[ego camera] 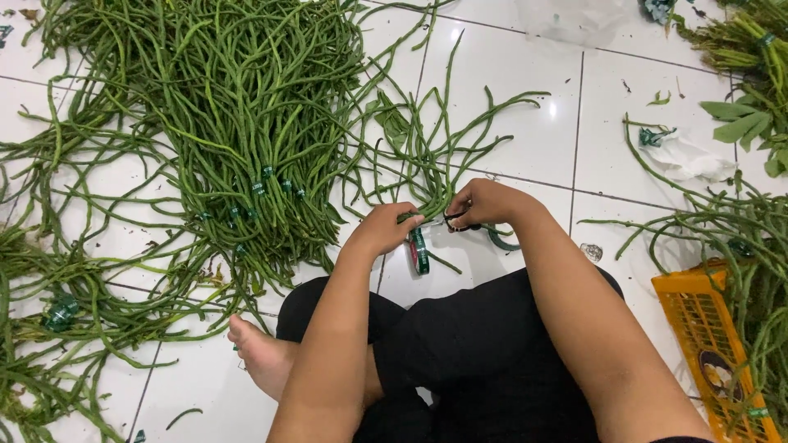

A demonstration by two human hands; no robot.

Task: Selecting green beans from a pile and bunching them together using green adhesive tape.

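Note:
I sit on a white tiled floor [509, 123] in black trousers. My left hand [384, 227] grips the stem ends of a small bunch of long green beans [427, 152] that fans away from me. A roll of green tape [419, 250] hangs just below that hand. My right hand [486, 203] is closed on what looks like small scissors [456, 221], held against the same bunch ends, touching the left hand's fingers.
A big heap of tied long beans [238, 107] covers the floor at left, loose beans [57, 328] beside it. A yellow plastic crate [710, 336] lies at right with more beans [751, 238], a clear plastic bag [570, 20] and leafy greens [751, 49] beyond.

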